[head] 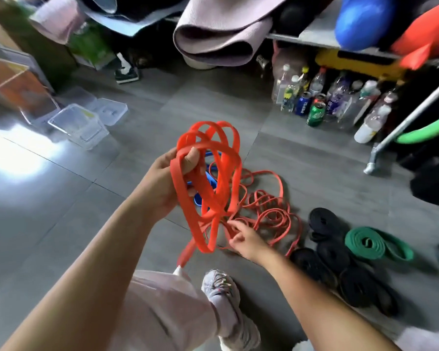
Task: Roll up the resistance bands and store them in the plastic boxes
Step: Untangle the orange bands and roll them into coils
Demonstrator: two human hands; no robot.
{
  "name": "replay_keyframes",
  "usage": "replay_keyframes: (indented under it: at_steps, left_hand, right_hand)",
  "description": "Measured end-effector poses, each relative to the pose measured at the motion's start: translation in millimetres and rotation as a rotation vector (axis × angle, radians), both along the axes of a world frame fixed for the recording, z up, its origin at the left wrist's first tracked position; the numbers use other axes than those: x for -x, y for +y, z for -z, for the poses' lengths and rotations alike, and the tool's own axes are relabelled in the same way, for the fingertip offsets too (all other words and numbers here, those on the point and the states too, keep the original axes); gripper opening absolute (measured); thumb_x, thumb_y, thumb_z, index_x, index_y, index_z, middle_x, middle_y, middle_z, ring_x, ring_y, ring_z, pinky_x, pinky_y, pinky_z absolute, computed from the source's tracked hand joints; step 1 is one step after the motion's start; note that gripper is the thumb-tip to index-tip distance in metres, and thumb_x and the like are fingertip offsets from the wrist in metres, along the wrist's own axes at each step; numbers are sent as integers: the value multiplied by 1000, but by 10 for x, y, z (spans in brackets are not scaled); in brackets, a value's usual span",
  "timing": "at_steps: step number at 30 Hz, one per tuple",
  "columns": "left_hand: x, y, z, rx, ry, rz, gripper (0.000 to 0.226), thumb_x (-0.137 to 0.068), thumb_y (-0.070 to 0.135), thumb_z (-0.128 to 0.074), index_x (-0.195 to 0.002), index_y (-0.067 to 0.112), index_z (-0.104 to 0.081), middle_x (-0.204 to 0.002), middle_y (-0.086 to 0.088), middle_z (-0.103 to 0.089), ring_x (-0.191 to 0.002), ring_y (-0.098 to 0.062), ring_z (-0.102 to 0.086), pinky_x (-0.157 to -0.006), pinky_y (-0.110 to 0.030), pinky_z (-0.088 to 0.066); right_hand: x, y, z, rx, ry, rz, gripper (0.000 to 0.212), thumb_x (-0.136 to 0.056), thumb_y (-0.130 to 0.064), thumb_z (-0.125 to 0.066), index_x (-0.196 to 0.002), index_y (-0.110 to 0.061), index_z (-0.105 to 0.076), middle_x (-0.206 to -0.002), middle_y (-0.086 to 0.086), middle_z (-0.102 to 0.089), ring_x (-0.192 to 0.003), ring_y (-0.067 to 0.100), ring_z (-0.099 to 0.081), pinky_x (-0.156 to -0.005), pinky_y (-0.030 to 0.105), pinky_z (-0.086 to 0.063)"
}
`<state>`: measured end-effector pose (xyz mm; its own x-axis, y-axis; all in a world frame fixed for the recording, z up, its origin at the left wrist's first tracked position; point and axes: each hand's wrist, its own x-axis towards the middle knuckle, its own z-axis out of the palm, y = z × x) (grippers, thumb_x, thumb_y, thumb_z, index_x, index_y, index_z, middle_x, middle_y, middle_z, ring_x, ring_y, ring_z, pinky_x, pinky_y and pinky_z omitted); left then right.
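Note:
My left hand [166, 179] grips a bundle of loose loops of an orange resistance band [208, 173], held up above the floor. Below it my right hand [243, 238] pinches thinner orange strands where the bundle meets a tangle of orange band [271, 211] lying on the floor. A blue band [209, 179] shows partly behind the orange loops. Rolled bands lie at the right: one green [376, 243] and several black [327, 249]. Clear plastic boxes [80, 124] with a lid stand on the floor at the left.
Bottles and cans [322, 102] line the floor under a metal shelf [314, 39] at the back right. A rolled mat [221, 34] hangs over the shelf edge. My shoe [224, 292] and trouser leg are at the bottom. A rack leg [373, 160] stands at the right.

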<state>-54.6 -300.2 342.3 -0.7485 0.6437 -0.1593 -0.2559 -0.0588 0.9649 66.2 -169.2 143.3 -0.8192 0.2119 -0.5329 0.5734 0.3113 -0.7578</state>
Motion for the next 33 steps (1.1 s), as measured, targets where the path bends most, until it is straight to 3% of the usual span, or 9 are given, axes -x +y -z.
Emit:
replay_keyframes:
  at_steps: [3, 5, 8, 11, 16, 20, 23, 28, 33]
  left_hand:
    - [27, -22, -30, 6, -1, 37, 18, -83, 33, -52, -82, 16, -59, -65, -1, -54, -53, -17, -49, -42, -20, -34]
    - [45, -39, -47, 2, -20, 48, 20, -84, 33, -51, -80, 15, -59, -62, 0, -52, -50, -14, -47, -42, -20, -34]
    - [121, -59, -31, 112, 9, 1, 16, -92, 27, -55, -83, 14, -60, -59, 3, -50, -50, -12, -44, -46, -21, -37]
    - [215, -112, 111, 351, 77, 20, 14, -94, 24, -55, -89, 14, -63, -60, 4, -56, -52, -11, -51, -48, -21, -45]
    - [138, -82, 617, 637, 160, 151, 21, -92, 26, -59, -95, 5, -63, -77, -5, -61, -71, -18, -59, -74, -37, -53]
    - [42, -10, 894, 644, 126, 129, 12, -93, 23, -57, -86, 14, -61, -76, -5, -60, -68, -18, -59, -62, -31, -53]
    - [-20, -5, 1078, 948, 371, 323, 9, -90, 17, -55, -88, 13, -63, -75, 0, -62, -69, -17, -60, -45, -18, -44]
    - [-168, -83, 1302, 1310, 713, 679, 29, -91, 28, -54, -107, 6, -65, -106, -12, -66, -94, -27, -61, -76, -31, -42]
    - [-179, -135, 1358, 1292, 669, 730, 22, -88, 17, -54, -107, 9, -64, -106, -8, -67, -86, -20, -58, -74, -28, -41]
  right_hand:
    - [225, -34, -65, -125, 81, 41, 43, -74, -33, -65, -116, -26, -58, -87, -4, -55, -79, 11, -56, -78, 28, -49]
    - [383, -7, -62, -211, 77, 30, 53, -62, -56, -53, -108, -30, -63, -100, -4, -62, -94, 17, -60, -82, 31, -50]
    - [467, 90, -327, -323, 60, -177, 28, -78, -39, -58, -101, -27, -67, -103, 0, -69, -98, 23, -62, -86, 33, -49]
    - [462, 261, -539, -198, 92, -217, 5, -83, -20, -67, -83, -20, -62, -87, 1, -70, -79, 17, -63, -78, 33, -49]
    - [406, 453, -825, 66, 246, -7, 18, -87, 7, -58, -79, -10, -59, -68, -5, -61, -50, -8, -56, -59, 10, -46]
    - [204, 623, -1051, 97, 344, 155, 15, -94, -6, -51, -83, -10, -60, -57, -8, -59, -45, -6, -52, -52, 10, -43]
    - [115, 780, -1239, 324, 445, 391, 22, -98, -14, -45, -78, -11, -55, -51, -7, -51, -44, 2, -47, -51, 17, -42]
    - [124, 937, -1446, 409, 533, 518, 30, -100, -21, -41, -74, -13, -53, -49, -9, -44, -48, 8, -41, -57, 25, -34]
    - [287, 945, -1622, 315, 550, 576, 27, -100, -23, -43, -79, -13, -57, -60, -2, -46, -52, 9, -42, -55, 21, -37]
